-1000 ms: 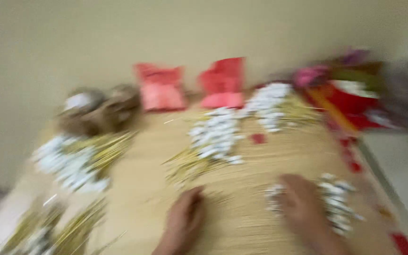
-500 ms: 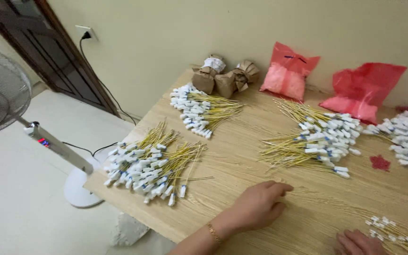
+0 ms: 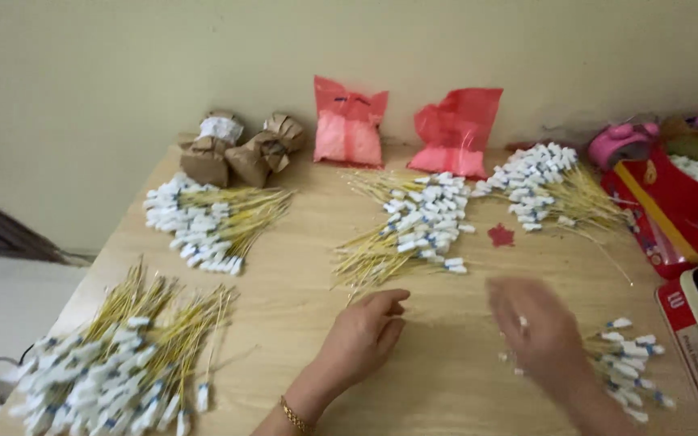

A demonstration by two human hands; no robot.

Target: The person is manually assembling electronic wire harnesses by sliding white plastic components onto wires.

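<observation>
My left hand [image 3: 363, 333] rests palm down on the wooden table [image 3: 300, 274], fingers loosely together, holding nothing. It lies just below a pile of thin yellow sticks with white tips [image 3: 414, 230]. My right hand [image 3: 536, 327] is blurred with motion over the table, beside a small heap of the same white-tipped sticks [image 3: 628, 363]; whether it holds any of them cannot be made out. A thin gold bracelet [image 3: 291, 414] sits on my left wrist.
More stick piles lie at the front left [image 3: 115, 363], mid left [image 3: 203, 222] and back right [image 3: 543, 186]. Brown paper bundles [image 3: 240, 153] and two red plastic bags [image 3: 401, 129] stand against the wall. A red box [image 3: 672, 210] with white pieces sits at the right edge.
The view has swung back from the left to the table's middle. My right hand has risen from the lower right corner towards the centre. My left hand stays flat on the table.
</observation>
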